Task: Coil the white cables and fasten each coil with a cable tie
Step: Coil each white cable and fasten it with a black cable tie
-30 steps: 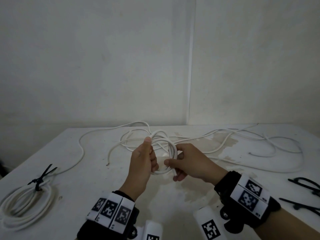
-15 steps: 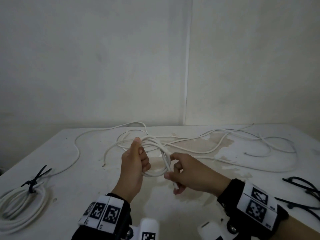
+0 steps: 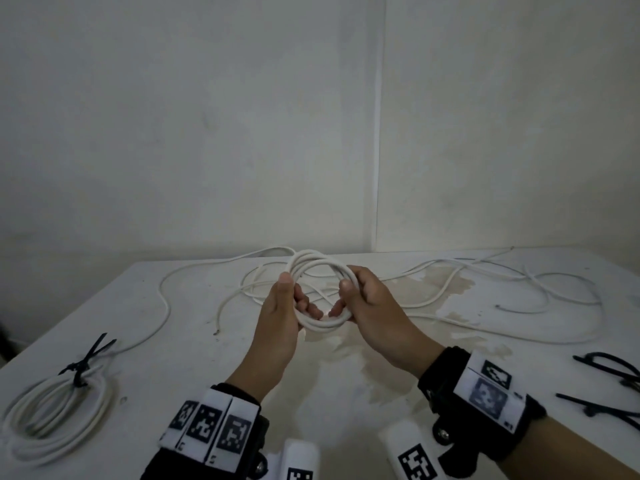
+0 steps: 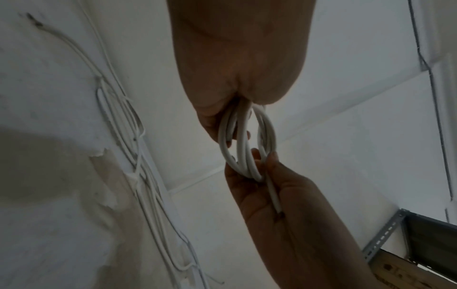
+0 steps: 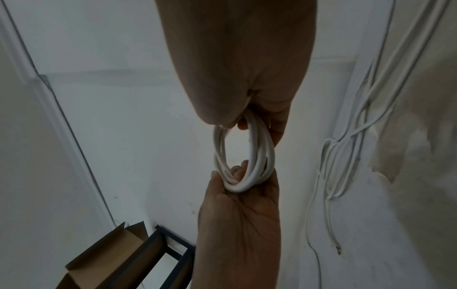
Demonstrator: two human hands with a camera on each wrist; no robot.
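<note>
A small coil of white cable [image 3: 323, 323] hangs above the middle of the white table [image 3: 194, 341], held between both hands. My left hand [image 3: 299, 294] grips its left side with thumb on top and fingers curled through the loop. My right hand [image 3: 341, 297] grips the right side the same way. In the left wrist view the coil [image 4: 243, 154] runs from my left hand [image 4: 235, 121] down into the right hand [image 4: 267, 185], and a short cable end lies across the right palm. The right wrist view shows the coil [image 5: 257, 156] between both hands.
A finished coil [image 3: 55, 420] bound with a black cable tie [image 3: 83, 367] lies at the table's left front. Loose white cable [image 3: 450, 275] sprawls across the back and right. Several loose black cable ties [image 3: 609, 372] lie at the right edge. A wall stands close behind.
Both hands have raised the coil and turned it to face me. My right hand shifted from pinching the lower part to gripping the coil's right side.
</note>
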